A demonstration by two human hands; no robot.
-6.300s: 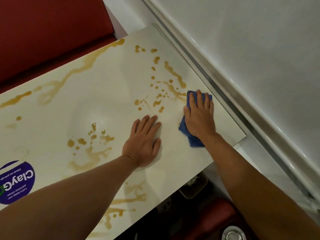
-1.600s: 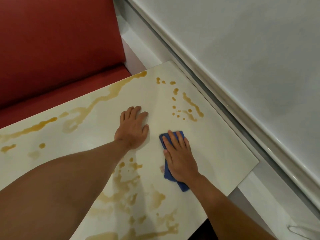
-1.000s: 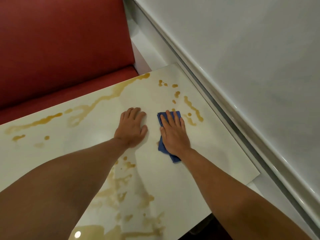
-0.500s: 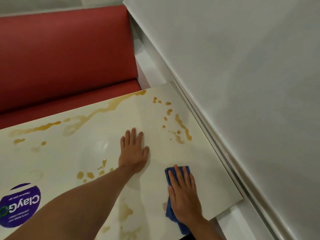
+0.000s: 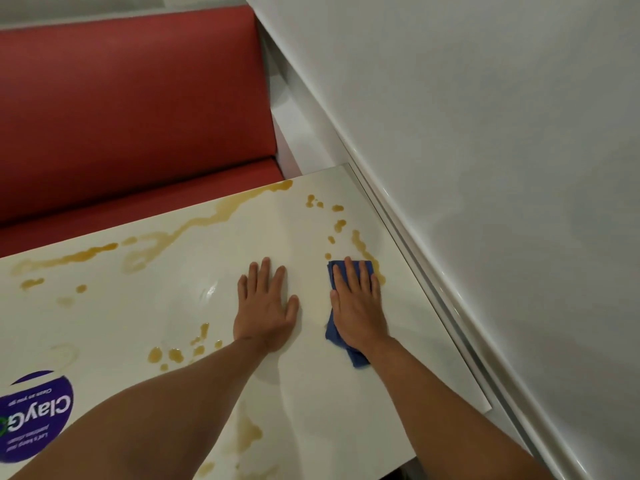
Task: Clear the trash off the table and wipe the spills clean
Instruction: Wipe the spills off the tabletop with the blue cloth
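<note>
Glossy cream-white rectangular tabletop (image 5: 194, 306) fills the lower half of the head view, its far edge meeting a red padded bench seat (image 5: 131, 109) and its right edge running along a plain white wall panel (image 5: 485, 133) with a pale ledge at its foot. Amber-brown liquid spills (image 5: 204, 221) mark the surface: a long thin trail runs along the far edge, a string of drops and a short streak curve down near the far right corner, a cluster of blobs sits just left of the left forearm, and fainter smears lie near the bottom edge between the two arms. A round purple sticker with white "ClayGo" lettering (image 5: 33, 420) is stuck at the lower left, cut off by the frame edge

The right hand (image 5: 356, 306) lies flat with its fingers straight and close together, pressing down on a folded dark blue cleaning cloth (image 5: 334, 330). The cloth pokes out past the fingertips, along the thumb side and below the wrist, and its far right corner touches the lower end of the short streak. The left hand (image 5: 265, 308) rests palm-down on bare tabletop just beside the right one, fingers spread and straight, holding nothing
</note>
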